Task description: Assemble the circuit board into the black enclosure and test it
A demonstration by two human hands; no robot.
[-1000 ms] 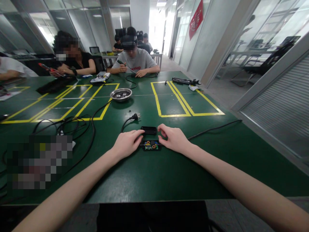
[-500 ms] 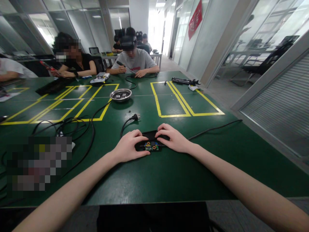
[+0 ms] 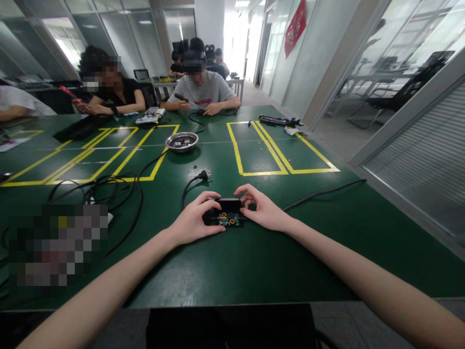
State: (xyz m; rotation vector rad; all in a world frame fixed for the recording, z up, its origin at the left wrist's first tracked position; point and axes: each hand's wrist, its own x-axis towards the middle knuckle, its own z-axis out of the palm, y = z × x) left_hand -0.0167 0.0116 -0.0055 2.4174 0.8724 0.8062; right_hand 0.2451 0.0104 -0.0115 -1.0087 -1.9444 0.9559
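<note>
An opened black power adapter [image 3: 238, 224] lies on the green table before me, its circuit board [image 3: 228, 219] bare, with copper-coloured ring coils. Behind the board a black cover [image 3: 230, 204] stands tilted up. My left hand [image 3: 194, 216] is closed around the adapter's left end, thumb at the near edge and fingers at the cover's left side. My right hand [image 3: 262, 209] has its thumb and curled fingers at the cover's right end; some fingertips are hidden. A black cord [image 3: 323, 191] runs out to the right, and a plug [image 3: 204, 176] on a cord lies behind my left hand.
A metal bowl [image 3: 181, 142] with small parts stands farther back. Tangled black cables [image 3: 109, 186] and a blurred-out object [image 3: 60, 245] lie at left. Yellow tape [image 3: 263, 173] marks rectangles on the table. Across it a person [image 3: 203, 89] works with a screwdriver; another sits farther left.
The black cover has tipped up from lying lower behind the board and now shows a smooth face. My right hand's fingers have curled in at its right end. My left hand has barely moved.
</note>
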